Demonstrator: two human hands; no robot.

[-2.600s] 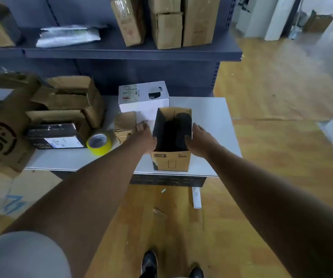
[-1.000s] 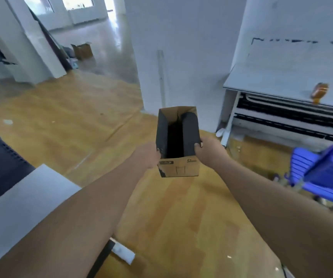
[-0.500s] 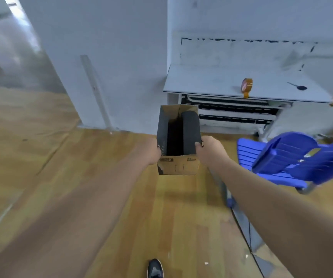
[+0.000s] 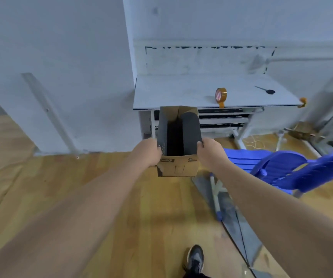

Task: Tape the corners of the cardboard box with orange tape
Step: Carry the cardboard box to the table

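Hand (image 4: 148, 153) fingers hidden behind cardboard box (image 4: 177, 141)

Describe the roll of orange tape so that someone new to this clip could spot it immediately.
Find the grey table against the white wall, beyond the open cardboard box. Near its front edge stands the orange tape roll, upright on its rim with a loose end hanging down. The table's other item, a small black tool, lies flat further right.
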